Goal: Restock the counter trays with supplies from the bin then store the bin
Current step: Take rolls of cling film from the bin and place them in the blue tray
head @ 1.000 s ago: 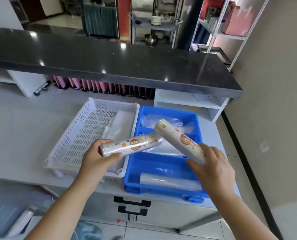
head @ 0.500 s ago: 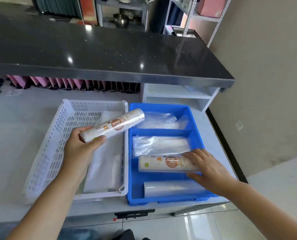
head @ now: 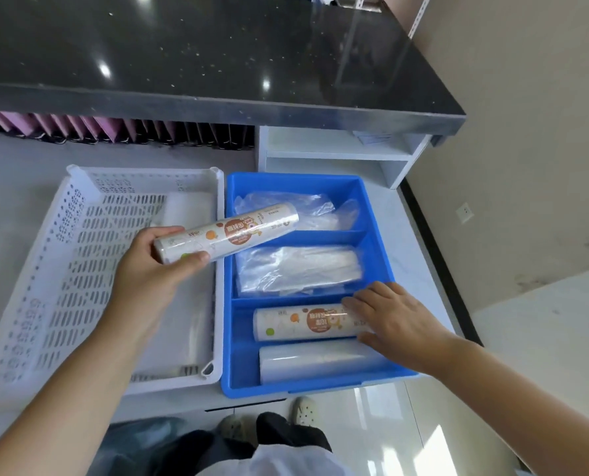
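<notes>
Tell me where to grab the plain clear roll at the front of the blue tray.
Probably its left half, from above, fingers across its width. The plain clear roll lies flat along the front wall of the blue tray, a printed roll close behind, and the right hand covers its right end.

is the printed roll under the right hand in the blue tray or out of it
In: the printed roll lies flat in the nearest compartment of the blue tray, and the right hand holds its end.
</notes>
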### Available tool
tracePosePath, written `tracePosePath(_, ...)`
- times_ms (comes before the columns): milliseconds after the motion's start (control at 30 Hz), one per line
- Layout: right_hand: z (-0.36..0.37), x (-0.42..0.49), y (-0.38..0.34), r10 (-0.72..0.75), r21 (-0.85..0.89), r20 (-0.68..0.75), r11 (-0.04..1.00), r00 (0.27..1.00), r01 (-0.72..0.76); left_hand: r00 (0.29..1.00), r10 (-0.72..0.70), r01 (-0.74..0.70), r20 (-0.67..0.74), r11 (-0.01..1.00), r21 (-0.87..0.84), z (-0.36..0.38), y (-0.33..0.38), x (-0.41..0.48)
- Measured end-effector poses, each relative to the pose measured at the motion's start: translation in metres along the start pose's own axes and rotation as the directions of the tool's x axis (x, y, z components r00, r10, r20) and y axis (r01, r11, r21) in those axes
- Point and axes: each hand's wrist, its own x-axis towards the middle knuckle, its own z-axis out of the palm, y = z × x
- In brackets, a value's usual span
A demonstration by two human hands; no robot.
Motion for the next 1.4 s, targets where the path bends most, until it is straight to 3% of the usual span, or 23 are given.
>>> tracePosePath(200,-0.003,0.006,0.007,-0.06,-0.112,0.024,0.992,0.998,0.062,0.998,0.029,-0.029,-0.054,1.0,0.006,0.007,0.004,-0.011)
tracePosePath(333,-0.01,0.02,-0.018,-0.135,0.142,-0.119,0.978,0.984,0.151,0.993,0.004,-0.007,-0.12,1.0,-0.018,0.002,0.004,-0.022)
tracePosePath(433,-0.009,0.043,-0.05,-0.354,0.289,-0.072,0.887,0.932,0.359,0.987,-0.016,0.012,-0.159,1.0,-0.027,-0.002,0.004,-0.032)
tracePosePath(667,-0.005,0.078,-0.073,-0.527,0.196,0.057,0.839,0.848,0.508,0.968,-0.054,0.044,-0.246,0.998,-0.047,-0.02,0.0,-0.057)
tracePosePath(900,-0.021,0.063,-0.06,-0.537,0.342,-0.01,0.791,0.843,0.508,0.961,-0.025,0.014,-0.277,0.999,-0.04,-0.021,0.004,-0.069)
tracePosePath(1033,-0.032,0.045,-0.046,-0.463,0.45,0.001,0.792,0.886,0.413,0.971,-0.004,0.0,-0.237,1.0,-0.018,-0.014,0.014,-0.068)
tracePosePath(1200,-0.036,0.024,-0.034,-0.329,0.586,-0.068,0.751,0.942,0.304,0.997,0.004,0.0,-0.082,0.999,0.054,0.006,0.023,-0.068)
tracePosePath(1300,-0.045,0.017,-0.026,-0.088,0.802,-0.13,0.577,0.988,0.157,1.0,-0.009,0.008,0.008,0.994,0.106,0.014,0.028,-0.069)
tracePosePath(1400,-0.064,0.011,-0.013,0.193,0.924,-0.209,0.36,0.959,0.129,0.989,-0.047,0.021,0.142,0.984,0.178,0.023,0.028,-0.072)
